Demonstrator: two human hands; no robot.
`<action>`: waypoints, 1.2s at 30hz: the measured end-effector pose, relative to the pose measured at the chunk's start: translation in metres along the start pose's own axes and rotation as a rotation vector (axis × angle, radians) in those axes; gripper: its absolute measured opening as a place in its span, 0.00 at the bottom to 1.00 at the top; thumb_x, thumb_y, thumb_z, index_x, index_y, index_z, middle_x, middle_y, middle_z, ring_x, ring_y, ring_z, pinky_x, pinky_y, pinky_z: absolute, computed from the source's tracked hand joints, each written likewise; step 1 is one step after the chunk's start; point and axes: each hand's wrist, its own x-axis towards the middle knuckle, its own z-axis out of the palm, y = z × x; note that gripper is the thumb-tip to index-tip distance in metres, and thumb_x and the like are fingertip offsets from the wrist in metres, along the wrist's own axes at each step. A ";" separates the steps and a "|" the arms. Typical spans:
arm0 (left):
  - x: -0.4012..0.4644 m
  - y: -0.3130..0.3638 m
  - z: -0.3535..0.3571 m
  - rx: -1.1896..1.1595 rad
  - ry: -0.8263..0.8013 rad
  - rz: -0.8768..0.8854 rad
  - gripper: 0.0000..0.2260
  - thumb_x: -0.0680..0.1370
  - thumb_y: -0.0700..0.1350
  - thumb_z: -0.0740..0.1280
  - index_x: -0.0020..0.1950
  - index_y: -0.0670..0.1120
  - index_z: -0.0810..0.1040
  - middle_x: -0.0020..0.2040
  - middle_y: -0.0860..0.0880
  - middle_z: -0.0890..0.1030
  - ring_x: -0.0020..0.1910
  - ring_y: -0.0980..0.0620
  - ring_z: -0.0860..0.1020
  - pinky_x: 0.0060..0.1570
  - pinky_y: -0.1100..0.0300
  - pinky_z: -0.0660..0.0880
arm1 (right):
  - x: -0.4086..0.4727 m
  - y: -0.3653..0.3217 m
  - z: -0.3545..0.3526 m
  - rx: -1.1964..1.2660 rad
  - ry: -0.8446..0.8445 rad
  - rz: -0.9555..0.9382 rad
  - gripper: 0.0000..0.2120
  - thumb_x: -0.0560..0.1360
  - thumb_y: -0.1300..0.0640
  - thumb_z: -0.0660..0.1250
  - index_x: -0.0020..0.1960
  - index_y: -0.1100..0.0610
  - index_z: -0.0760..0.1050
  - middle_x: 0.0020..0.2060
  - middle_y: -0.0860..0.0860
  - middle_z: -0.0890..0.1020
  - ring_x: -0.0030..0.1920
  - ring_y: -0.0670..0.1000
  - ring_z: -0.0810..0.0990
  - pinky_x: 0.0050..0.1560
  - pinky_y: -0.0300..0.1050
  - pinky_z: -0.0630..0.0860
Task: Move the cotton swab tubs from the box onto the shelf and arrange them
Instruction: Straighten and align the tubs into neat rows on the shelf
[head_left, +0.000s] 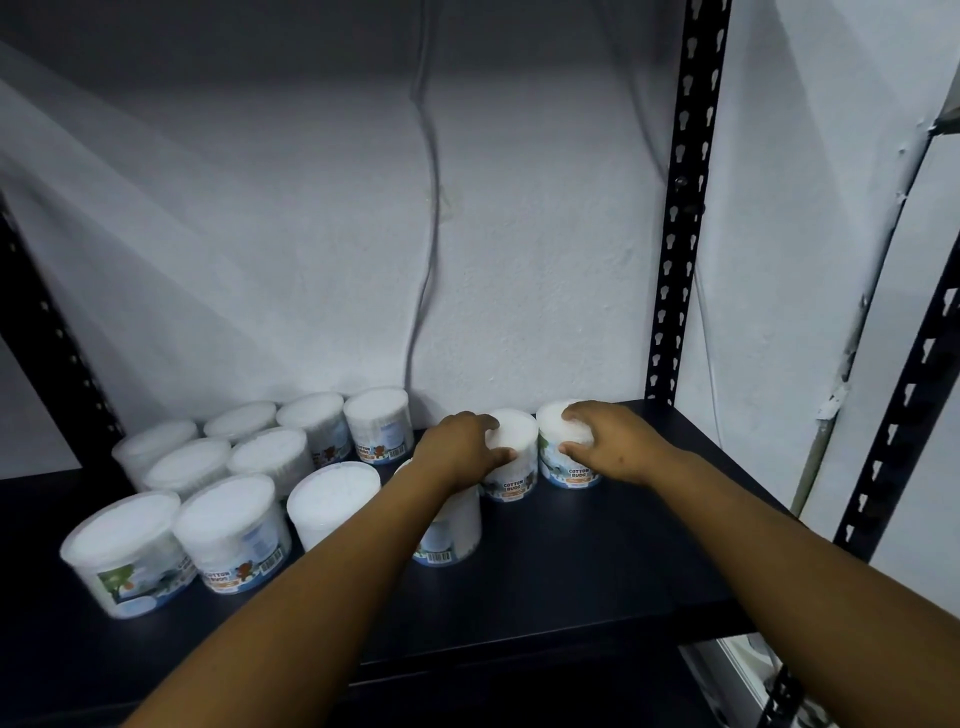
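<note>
White tubs gripped upright: left hand (457, 447) on left tub (511, 457), right hand (605, 441) on right tub (566, 452); stocked rows (249, 467) at nine o'clock.

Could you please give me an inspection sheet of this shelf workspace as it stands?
Surface: dark shelf, right part bare.
Job's things: white swab tubs standing in rows at left and back; box not seen.
Clutter: nothing seen.
Hands: left hand grips the left tub from above; right hand grips the right tub; both tubs stand side by side on the shelf.
Cables: grey cable hangs down the wall.
Surroundings: white wall, black slotted upright.
</note>
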 end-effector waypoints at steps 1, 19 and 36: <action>0.000 0.000 0.000 -0.006 -0.001 -0.001 0.26 0.76 0.59 0.64 0.72 0.49 0.68 0.71 0.46 0.70 0.68 0.46 0.68 0.65 0.52 0.68 | 0.000 0.000 -0.001 0.000 -0.004 -0.001 0.27 0.75 0.49 0.68 0.71 0.56 0.67 0.69 0.52 0.71 0.68 0.53 0.70 0.67 0.44 0.66; 0.000 -0.001 0.002 -0.032 0.009 0.004 0.26 0.77 0.58 0.65 0.72 0.49 0.68 0.71 0.47 0.70 0.68 0.47 0.69 0.65 0.53 0.68 | -0.001 0.000 -0.001 0.013 -0.006 0.012 0.29 0.75 0.48 0.68 0.72 0.56 0.66 0.70 0.52 0.70 0.68 0.53 0.69 0.68 0.45 0.66; -0.001 0.000 0.006 -0.027 0.048 0.026 0.25 0.77 0.56 0.65 0.71 0.50 0.69 0.71 0.48 0.71 0.67 0.47 0.70 0.63 0.54 0.69 | 0.000 0.007 0.001 0.010 -0.021 -0.002 0.29 0.74 0.50 0.68 0.72 0.56 0.65 0.72 0.51 0.68 0.71 0.52 0.66 0.71 0.44 0.62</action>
